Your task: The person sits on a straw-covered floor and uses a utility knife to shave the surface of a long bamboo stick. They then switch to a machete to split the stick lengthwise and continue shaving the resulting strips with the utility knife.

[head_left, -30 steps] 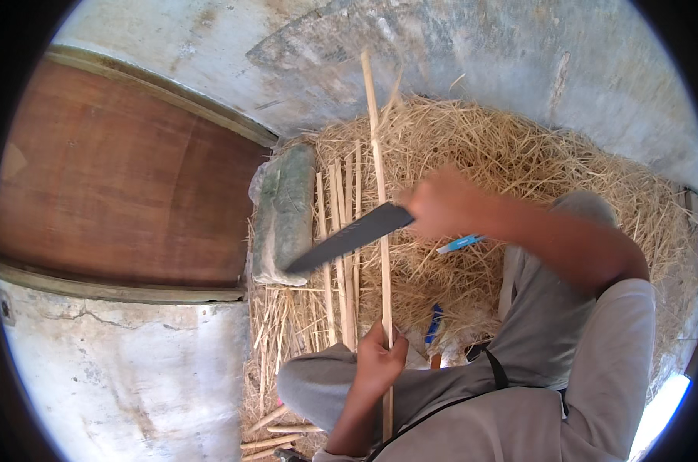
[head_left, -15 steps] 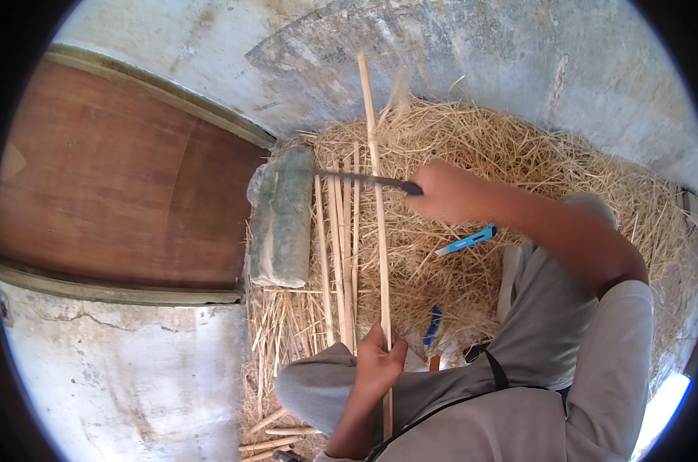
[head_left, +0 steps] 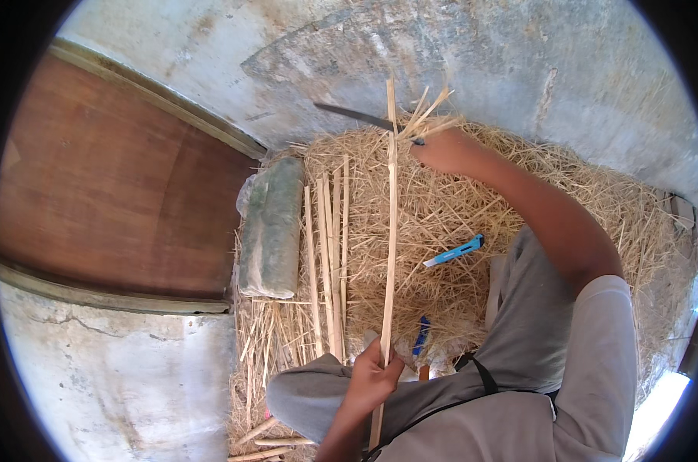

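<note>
Head view, knife: the handle of your knife [head_left: 357, 115] is mostly covered by your right hand [head_left: 445, 150]; the dark blade points left and crosses the pale stick [head_left: 393, 231] near its upper end.
Right grip: your fingers are closed around the knife handle; split slivers [head_left: 426, 112] fan out in front of them and partly hide them.
Left grip: your left hand [head_left: 374, 377] is closed on the lower part of the pale stick.
Pale stick position: upright in view, from just below your left hand, over your lap, up to the wall [head_left: 472, 61]; its lowest end is hard to make out.
Dark blue object [head_left: 421, 336]: lies in the straw-like shavings [head_left: 441, 208] near your left hand; its kind cannot be told.
Short pieces [head_left: 283, 442]: partly cut off by the lower edge; exact number unclear.
Wrapped bundle [head_left: 270, 231]: green-grey, in cloudy plastic; its contents cannot be told.
Count, loose strips [head_left: 313, 277]: four, side by side, just right of the wrapped bundle.
Count, light blue cutter [head_left: 454, 251]: one, on the shavings, near your knee.
Count, knives in hand: one.
Count, sticks in hand: one.
</note>
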The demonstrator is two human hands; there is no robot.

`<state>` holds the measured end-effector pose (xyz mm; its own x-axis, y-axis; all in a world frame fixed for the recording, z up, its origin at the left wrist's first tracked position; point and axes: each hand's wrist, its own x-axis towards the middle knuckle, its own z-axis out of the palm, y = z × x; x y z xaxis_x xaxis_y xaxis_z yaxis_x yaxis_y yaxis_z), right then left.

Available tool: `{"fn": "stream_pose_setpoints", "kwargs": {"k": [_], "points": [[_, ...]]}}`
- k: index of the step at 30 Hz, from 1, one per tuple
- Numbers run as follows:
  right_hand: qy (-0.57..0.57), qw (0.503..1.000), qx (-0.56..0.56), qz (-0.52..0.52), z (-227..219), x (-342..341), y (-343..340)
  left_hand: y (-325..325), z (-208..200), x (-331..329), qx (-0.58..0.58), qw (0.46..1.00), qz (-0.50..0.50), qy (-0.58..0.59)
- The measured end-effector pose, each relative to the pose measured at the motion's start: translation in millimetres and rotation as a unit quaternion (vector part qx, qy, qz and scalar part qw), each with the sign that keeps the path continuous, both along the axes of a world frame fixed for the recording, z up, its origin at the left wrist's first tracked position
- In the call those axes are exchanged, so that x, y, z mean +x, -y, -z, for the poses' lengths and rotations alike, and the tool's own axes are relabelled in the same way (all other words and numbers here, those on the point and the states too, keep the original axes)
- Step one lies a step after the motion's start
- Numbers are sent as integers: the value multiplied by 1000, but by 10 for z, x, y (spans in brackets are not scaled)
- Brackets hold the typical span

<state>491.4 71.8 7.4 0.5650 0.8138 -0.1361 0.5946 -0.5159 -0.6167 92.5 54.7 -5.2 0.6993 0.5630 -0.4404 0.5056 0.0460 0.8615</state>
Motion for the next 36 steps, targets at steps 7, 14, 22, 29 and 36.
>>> {"fn": "stream_pose_setpoints", "kwargs": {"k": [7,14,22,29,36], "points": [[279,960,-6,22,136,303,-112,79,-86,-19,58,998,-2,2],[245,960,123,51,107,271,-46,103,-184,21,59,998,-8,15],[220,972,-62,-60,-26,46,-139,92,-74,-60,85,996,26,-26],[225,973,48,-32,102,6,-100,116,36,-73,162,986,14,-34],[271,956,92,-62,122,-184,35,-39,-113,-75,179,983,-45,-16]]}}
